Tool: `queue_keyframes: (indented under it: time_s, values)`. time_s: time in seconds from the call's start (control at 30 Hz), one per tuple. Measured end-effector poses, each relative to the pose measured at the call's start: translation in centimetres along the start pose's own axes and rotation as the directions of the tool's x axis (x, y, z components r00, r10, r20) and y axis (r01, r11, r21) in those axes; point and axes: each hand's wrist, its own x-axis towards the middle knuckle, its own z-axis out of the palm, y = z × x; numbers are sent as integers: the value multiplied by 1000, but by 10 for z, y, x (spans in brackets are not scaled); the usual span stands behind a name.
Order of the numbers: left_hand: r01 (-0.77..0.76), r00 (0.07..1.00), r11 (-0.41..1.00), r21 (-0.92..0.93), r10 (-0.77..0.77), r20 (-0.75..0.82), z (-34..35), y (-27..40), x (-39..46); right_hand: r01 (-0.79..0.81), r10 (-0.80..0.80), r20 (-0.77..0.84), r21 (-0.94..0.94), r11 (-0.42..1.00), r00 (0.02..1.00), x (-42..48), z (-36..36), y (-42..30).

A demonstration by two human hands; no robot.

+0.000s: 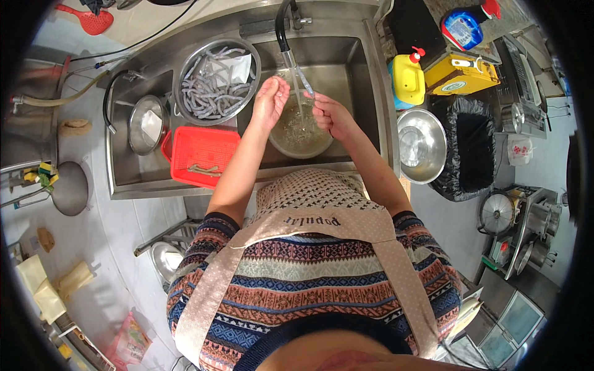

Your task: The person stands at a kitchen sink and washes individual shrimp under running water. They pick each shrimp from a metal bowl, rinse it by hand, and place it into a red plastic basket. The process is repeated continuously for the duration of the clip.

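My right hand (332, 116) pinches one end of a slender, grey-blue piece of raw seafood (305, 82), which slants up beside the running water. My left hand (273, 103) is left of the stream, fingers curled in, with nothing visible in it. Water falls from the black-hosed faucet (288, 59) into a round basin (304, 155) of cloudy, bubbling water in the steel sink (357, 60). Left of my hands, a metal bowl (176, 83) holds many similar grey pieces and a white square dish (234, 69).
In front of the bowl, a red plastic basket (181, 157) contains a few brownish strips (204, 170). A smaller steel bowl (134, 127) sits in the left basin. Right of the sink are a yellow pump bottle (408, 81), a steel bowl (438, 143) and a black-lined bin (487, 153).
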Motion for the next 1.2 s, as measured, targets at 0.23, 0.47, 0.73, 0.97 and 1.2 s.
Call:
queue_keyframes:
  time_s: [0.23,0.47,0.73,0.97,1.2]
  values:
    - [-153,987,969,194,159,-13,9,-6,13,-89,90,31,-21,996,995,-5,3,0]
    - [-213,977,159,964,50,208,-4,-1,22,-109,112,55,-59,992,992,-17,-5,3]
    - [27,994,993,-116,-15,108,-7,7,27,-118,119,-1,-42,992,993,-33,-24,7]
    - [37,998,998,47,-35,-49,-21,-17,53,-121,121,-30,-1,993,992,-44,-24,6]
    - [102,980,-114,988,-159,-119,-6,-52,65,-63,64,-70,6,998,996,-65,-15,-8]
